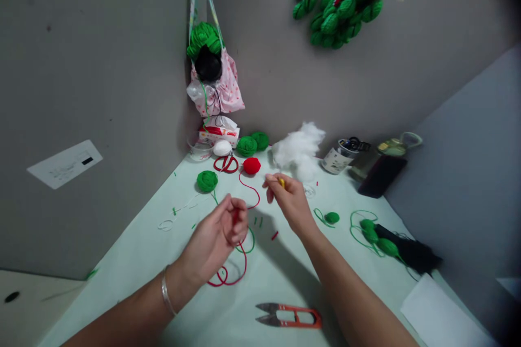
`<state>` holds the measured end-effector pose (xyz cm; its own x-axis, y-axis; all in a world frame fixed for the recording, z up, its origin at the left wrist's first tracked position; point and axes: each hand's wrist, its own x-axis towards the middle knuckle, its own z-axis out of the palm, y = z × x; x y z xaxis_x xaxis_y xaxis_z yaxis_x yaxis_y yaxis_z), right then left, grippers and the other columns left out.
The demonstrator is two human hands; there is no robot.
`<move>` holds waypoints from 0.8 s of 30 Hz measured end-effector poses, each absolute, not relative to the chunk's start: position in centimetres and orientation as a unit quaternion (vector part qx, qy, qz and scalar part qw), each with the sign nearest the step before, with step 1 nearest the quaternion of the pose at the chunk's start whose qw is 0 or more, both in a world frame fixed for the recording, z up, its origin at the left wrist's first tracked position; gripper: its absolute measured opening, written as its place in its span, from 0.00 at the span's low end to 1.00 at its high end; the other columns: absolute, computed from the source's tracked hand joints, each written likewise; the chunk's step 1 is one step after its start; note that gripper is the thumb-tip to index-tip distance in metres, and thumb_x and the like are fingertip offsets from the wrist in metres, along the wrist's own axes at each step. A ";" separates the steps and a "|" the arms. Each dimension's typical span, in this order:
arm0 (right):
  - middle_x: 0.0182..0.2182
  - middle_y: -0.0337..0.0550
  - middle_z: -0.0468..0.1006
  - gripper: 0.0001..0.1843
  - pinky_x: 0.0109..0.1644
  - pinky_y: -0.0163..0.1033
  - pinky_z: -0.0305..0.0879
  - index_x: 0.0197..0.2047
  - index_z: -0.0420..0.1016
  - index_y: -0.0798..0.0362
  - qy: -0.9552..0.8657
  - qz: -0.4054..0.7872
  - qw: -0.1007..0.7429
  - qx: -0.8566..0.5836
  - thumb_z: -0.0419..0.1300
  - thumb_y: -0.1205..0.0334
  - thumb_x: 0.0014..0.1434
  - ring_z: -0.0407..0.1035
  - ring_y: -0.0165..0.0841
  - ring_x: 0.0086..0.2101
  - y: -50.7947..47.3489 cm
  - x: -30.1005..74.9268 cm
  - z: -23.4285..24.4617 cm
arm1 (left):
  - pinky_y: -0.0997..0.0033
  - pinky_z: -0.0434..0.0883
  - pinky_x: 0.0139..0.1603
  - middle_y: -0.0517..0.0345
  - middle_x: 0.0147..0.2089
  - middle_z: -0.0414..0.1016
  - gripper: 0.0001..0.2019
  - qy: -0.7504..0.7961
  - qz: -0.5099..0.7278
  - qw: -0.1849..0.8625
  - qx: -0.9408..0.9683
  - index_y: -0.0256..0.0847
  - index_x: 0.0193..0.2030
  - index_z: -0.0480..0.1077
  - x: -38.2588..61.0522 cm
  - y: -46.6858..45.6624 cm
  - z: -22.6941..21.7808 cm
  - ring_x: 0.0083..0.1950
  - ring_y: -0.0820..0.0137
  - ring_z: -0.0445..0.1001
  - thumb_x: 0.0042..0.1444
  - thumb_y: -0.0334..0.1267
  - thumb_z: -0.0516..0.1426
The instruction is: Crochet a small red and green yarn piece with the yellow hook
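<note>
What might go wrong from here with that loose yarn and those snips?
The looped red yarn below the left hand might tangle with the green yarn loop close by. The orange-handled snips lie with bare blades near the right forearm, so a careless sweep might nick skin.

Soft Light, Dark Corner

Soft, cool light is falling on the table (228,317), while the grey wall (122,81) is looking dim. The right arm (337,271) is casting a soft-edged shadow (293,271) leftward, so light is seemingly coming from above and the right. The bracelet (165,292) is glinting. Black is swallowing the top right corner; blur is softening the right edge, and the label's (65,165) print is smearing illegibly.
</note>
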<state>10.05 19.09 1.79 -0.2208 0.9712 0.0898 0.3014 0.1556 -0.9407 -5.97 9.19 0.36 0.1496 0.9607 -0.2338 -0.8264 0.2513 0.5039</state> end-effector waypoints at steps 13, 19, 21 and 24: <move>0.19 0.30 0.65 0.24 0.25 0.34 0.43 0.36 0.78 0.55 -0.570 0.735 0.165 -0.327 0.63 0.40 0.67 0.49 0.23 0.20 9.5 13.5 -0.1 | 0.81 0.53 0.16 0.68 0.24 0.54 0.25 0.321 0.687 0.632 0.160 0.38 0.27 0.65 -8.9 10.3 2.3 0.17 0.81 0.48 0.79 0.32 0.42; 0.14 0.24 0.51 0.20 0.23 0.35 0.38 0.33 0.75 0.51 -0.521 0.674 0.332 -0.406 0.68 0.42 0.62 0.36 0.24 0.18 12.0 23.5 1.6 | 0.81 0.49 0.16 0.67 0.22 0.51 0.23 0.378 0.713 0.553 0.209 0.40 0.25 0.63 -12.6 12.6 0.7 0.18 0.79 0.45 0.77 0.33 0.47; 0.16 0.24 0.49 0.20 0.21 0.36 0.33 0.31 0.73 0.48 -0.485 0.635 0.423 -0.427 0.71 0.42 0.58 0.31 0.25 0.20 12.5 26.3 2.3 | 0.80 0.51 0.18 0.67 0.23 0.52 0.21 0.428 0.692 0.502 0.292 0.42 0.26 0.63 -12.9 13.0 -0.2 0.19 0.78 0.47 0.75 0.37 0.49; 0.18 0.25 0.46 0.18 0.21 0.36 0.31 0.31 0.71 0.46 -0.454 0.571 0.523 -0.441 0.71 0.46 0.59 0.28 0.27 0.21 12.8 28.6 3.0 | 0.76 0.60 0.23 0.63 0.26 0.61 0.17 0.506 0.605 0.443 0.426 0.43 0.28 0.68 -12.9 13.5 -1.4 0.23 0.74 0.59 0.68 0.45 0.56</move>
<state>28.55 12.82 3.02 -0.0640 0.9975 -0.0300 -0.1969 -0.0421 -0.9795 -12.87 13.45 -1.43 -0.2443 0.9673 0.0679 -0.1046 -0.0959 0.9899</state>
